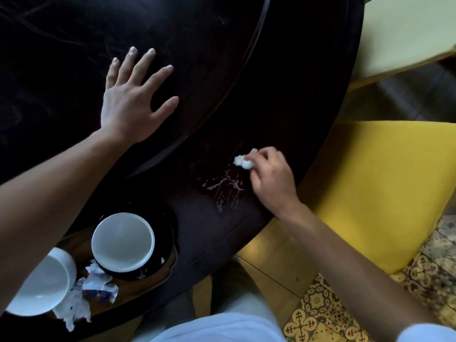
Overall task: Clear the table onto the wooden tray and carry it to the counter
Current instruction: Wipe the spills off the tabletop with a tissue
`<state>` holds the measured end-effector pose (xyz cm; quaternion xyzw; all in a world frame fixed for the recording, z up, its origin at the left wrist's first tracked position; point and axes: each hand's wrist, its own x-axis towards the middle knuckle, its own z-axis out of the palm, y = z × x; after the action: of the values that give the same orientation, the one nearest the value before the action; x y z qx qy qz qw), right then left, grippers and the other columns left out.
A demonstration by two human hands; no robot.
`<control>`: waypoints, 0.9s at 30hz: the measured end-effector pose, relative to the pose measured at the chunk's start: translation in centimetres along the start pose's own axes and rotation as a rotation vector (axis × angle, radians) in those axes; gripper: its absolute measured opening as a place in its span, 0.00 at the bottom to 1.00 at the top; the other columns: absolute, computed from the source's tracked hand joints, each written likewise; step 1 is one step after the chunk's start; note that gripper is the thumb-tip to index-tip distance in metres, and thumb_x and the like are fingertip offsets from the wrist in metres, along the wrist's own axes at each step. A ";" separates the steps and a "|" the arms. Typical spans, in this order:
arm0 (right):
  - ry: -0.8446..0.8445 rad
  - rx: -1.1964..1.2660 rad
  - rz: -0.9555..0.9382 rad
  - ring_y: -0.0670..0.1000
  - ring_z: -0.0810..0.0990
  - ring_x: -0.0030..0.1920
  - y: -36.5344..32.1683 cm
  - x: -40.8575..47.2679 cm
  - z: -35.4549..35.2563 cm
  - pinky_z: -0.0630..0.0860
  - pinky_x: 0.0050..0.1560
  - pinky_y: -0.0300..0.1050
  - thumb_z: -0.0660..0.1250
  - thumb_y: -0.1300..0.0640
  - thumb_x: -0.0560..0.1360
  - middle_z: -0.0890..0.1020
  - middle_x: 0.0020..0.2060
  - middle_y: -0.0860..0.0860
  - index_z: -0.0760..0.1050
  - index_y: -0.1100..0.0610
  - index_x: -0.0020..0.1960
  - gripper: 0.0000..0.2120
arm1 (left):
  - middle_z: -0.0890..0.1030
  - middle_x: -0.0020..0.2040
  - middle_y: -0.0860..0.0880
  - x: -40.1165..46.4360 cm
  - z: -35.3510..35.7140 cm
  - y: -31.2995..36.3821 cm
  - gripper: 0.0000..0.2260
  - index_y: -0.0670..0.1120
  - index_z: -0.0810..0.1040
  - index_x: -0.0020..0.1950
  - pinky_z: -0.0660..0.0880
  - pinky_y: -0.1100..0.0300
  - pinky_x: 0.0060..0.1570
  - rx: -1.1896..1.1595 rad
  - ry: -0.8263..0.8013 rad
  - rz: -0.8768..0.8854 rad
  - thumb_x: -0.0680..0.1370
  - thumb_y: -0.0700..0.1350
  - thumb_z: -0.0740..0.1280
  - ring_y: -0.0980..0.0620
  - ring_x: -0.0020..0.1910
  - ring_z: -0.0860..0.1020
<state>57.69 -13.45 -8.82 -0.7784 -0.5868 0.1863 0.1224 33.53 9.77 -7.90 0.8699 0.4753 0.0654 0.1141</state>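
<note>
My left hand (133, 99) lies flat, fingers spread, on the dark round table (222, 70). My right hand (271, 178) pinches a small crumpled white tissue (243, 161) against the tabletop near the right edge. Just below the tissue is a smear of white liquid (225, 191). At the lower left the wooden tray (138, 290) holds a white cup (123, 241) on a black saucer (165, 243), a second white cup (39, 285) partly under my left forearm, and torn wrappers (96, 285).
A raised dark inner disc (74, 45) covers the table's middle. A yellow chair seat (385, 183) stands close against the table's right edge, a paler yellow one (399, 35) behind it. Patterned floor tiles (320, 309) show below.
</note>
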 end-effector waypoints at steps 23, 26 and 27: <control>-0.020 -0.023 -0.158 0.58 0.77 0.50 -3.5 2.7 1.4 0.76 0.51 0.51 0.67 0.62 0.72 0.79 0.52 0.55 0.82 0.56 0.55 0.13 | 0.50 0.85 0.48 -4.6 -1.5 -4.4 0.29 0.57 0.58 0.83 0.41 0.37 0.80 0.060 -0.100 -0.014 0.83 0.66 0.55 0.42 0.84 0.45; -0.146 0.004 -0.258 0.54 0.76 0.50 -4.0 -2.2 1.6 0.77 0.48 0.49 0.68 0.62 0.74 0.79 0.51 0.52 0.82 0.55 0.55 0.11 | 0.51 0.86 0.48 -4.5 -1.5 -4.5 0.29 0.57 0.59 0.83 0.41 0.37 0.80 0.053 -0.094 -0.012 0.83 0.66 0.55 0.43 0.84 0.45; -0.180 0.008 -0.283 0.54 0.76 0.50 -3.9 -3.2 1.5 0.77 0.48 0.49 0.68 0.63 0.75 0.79 0.51 0.52 0.82 0.55 0.55 0.11 | 0.51 0.86 0.48 -4.5 -1.5 -4.6 0.29 0.57 0.59 0.83 0.41 0.37 0.80 0.053 -0.093 -0.012 0.83 0.66 0.55 0.43 0.84 0.45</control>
<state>52.87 -15.47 -8.07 -0.6678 -0.6984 0.2385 0.0972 27.10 8.60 -7.70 0.8718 0.4764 0.0119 0.1134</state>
